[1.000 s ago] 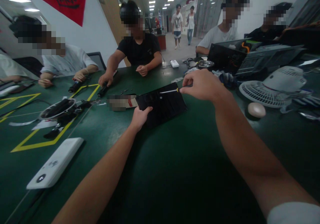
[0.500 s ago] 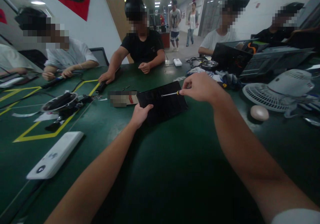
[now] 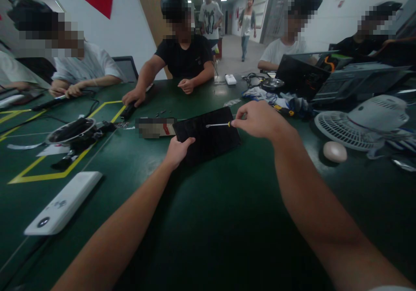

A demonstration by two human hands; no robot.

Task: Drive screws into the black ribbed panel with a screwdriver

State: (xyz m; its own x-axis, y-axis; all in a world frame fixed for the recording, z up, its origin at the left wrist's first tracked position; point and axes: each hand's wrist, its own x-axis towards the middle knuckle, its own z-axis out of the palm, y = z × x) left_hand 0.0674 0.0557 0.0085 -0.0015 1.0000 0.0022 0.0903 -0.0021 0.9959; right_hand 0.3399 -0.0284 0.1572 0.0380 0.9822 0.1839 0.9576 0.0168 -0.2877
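Note:
My left hand (image 3: 178, 153) grips the near left edge of a flat black rectangular panel (image 3: 214, 145), its thumb lying on the top face. The panel is tilted over the green table (image 3: 227, 213). Between the closed fingers of my right hand (image 3: 255, 119) is a screwdriver (image 3: 219, 125), its yellow-and-black handle mostly hidden. The thin metal shaft points left across the panel. Whether its tip touches the surface I cannot tell. Just left of the panel lies a beige and red box-like item (image 3: 167, 129), partly blurred out.
A white power bank (image 3: 65, 204) lies front left, near a round metal-rimmed part (image 3: 71, 130) with cables. On the right are a white fan (image 3: 364, 122), a pale rounded object (image 3: 335, 152) and a dark computer case (image 3: 302, 76). Several people sit around the table; two walk behind.
My view has shifted slightly, so most things on the table sit a little further left. Both hands keep their holds. The two walking people have come closer.

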